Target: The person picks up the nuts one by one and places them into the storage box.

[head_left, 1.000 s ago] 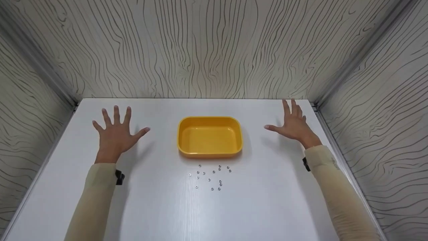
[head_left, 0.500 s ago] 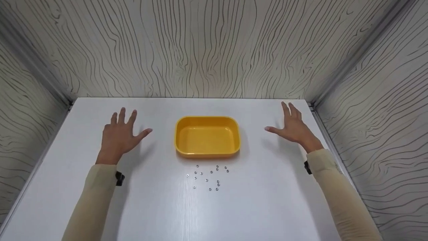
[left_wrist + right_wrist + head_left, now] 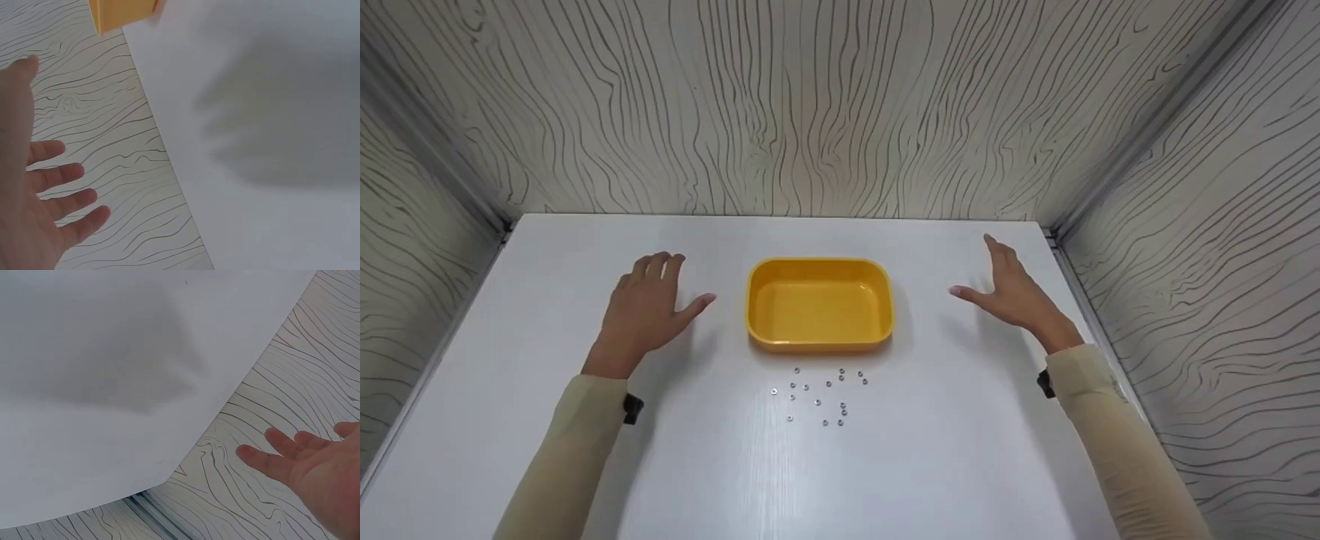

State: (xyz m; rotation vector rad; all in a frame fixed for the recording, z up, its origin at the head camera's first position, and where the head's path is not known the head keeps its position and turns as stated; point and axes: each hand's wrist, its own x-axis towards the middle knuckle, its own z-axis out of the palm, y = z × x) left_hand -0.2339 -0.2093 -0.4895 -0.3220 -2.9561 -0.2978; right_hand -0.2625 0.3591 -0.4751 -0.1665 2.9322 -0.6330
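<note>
A yellow rectangular tub [image 3: 819, 346] stands near the middle of the white table, its inside bare. In front of it lie several small metal nuts [image 3: 817, 403], scattered loosely on the tabletop. To the left of the tub, my left hand [image 3: 649, 307] hovers palm down over its own shadow, thumb out toward the tub and fingers slightly bent. On the far side my right hand [image 3: 1018, 296] is held above the table, thumb pointing at the tub. Neither hand holds or touches anything. In the left wrist view, a corner of the tub [image 3: 121, 14] shows at the top.
The white table [image 3: 930, 450] meets a wood-grain patterned back wall [image 3: 825, 112]. Similar panels rise at both sides, with grey metal posts [image 3: 1162, 112] at the corners. Dark wrist cameras [image 3: 633, 409] sit on both beige sleeves.
My left hand has moved right, toward the tub, and its spread fingers have drawn together and bent. The right hand has turned a little, fingers closing up. The whole view shifts slightly.
</note>
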